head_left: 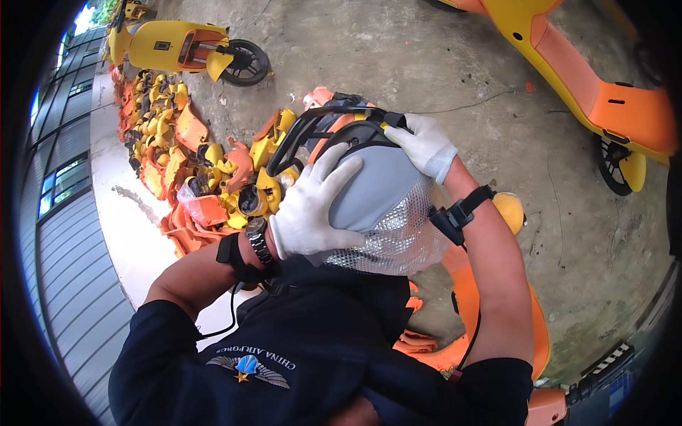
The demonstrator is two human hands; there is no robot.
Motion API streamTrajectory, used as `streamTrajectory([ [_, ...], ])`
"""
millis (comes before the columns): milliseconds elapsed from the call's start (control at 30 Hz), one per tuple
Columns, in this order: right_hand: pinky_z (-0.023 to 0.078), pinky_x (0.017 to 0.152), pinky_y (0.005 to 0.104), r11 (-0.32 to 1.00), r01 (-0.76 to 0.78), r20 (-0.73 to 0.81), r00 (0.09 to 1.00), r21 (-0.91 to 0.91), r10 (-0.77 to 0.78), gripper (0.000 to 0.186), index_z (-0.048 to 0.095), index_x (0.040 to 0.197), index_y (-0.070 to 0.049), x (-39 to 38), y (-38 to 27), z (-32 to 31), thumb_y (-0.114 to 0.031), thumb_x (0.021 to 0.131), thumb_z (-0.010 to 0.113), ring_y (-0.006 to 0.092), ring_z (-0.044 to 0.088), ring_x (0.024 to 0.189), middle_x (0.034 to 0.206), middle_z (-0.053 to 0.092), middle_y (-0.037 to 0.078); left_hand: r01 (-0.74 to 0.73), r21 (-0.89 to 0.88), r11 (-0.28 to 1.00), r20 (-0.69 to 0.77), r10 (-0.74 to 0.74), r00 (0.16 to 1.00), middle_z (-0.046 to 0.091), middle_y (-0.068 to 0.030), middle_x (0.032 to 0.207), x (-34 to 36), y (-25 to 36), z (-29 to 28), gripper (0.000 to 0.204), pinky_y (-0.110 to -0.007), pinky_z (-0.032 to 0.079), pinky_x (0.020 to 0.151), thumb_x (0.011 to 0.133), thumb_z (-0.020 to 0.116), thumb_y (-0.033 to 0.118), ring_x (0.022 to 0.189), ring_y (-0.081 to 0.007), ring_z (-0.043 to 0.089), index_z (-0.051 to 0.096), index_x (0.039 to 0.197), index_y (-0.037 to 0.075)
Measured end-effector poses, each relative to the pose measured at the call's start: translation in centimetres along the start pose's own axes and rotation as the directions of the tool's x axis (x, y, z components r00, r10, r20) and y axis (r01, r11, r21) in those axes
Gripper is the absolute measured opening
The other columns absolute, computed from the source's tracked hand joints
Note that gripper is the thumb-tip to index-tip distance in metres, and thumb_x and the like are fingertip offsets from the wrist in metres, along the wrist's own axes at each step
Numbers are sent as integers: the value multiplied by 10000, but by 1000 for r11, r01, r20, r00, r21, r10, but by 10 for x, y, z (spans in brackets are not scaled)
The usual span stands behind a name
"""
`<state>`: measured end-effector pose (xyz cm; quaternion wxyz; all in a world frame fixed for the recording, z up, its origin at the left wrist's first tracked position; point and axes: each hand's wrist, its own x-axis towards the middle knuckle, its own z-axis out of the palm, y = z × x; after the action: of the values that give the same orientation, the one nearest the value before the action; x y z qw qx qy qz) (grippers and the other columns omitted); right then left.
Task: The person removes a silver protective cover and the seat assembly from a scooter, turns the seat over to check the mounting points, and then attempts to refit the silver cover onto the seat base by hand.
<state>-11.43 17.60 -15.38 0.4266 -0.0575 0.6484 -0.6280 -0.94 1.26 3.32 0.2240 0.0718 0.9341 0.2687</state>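
Note:
A grey rounded seat (pixel 373 186), which looks like a scooter saddle, is in front of my chest with a silvery dimpled wrap (pixel 412 231) over its near part. My left hand (pixel 316 206), in a white glove, lies on its left side with fingers and thumb spread apart. At the far right edge, my gloved right hand (pixel 424 145) is closed on the seat's rim, beside a small yellow piece (pixel 384 126). A black tubular frame (pixel 291 138) curves around the seat's far side. The underside of the seat is hidden.
Yellow and orange plastic parts (pixel 188 131) lie heaped along the left. A yellow scooter (pixel 160 44) is at the far left; an orange-and-yellow one (pixel 579 89) is at the right. Orange bodywork (pixel 529 312) is close by my right arm. A ribbed grey wall (pixel 78 263) borders the left.

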Motion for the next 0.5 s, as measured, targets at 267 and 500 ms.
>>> streamTrajectory([
  [267,486,698,362,970,70,-79,993,-234,-90,364,651,916,32,-12,-6,-4,-326,857,641,269,629,716,788,662,186,120,-39,992,-57,-122,991,455,-230,1336,1,11,5,1003,-449,460,950,560,862,481,1119,-414,544,462,1369,45],
  [500,477,689,339,963,-8,-60,998,-269,-8,362,650,954,25,-27,-18,-15,-326,871,634,216,611,721,788,664,156,146,-265,953,-29,-159,987,599,-186,933,16,15,3,791,-384,519,768,669,786,536,833,-356,634,585,1275,68],
])
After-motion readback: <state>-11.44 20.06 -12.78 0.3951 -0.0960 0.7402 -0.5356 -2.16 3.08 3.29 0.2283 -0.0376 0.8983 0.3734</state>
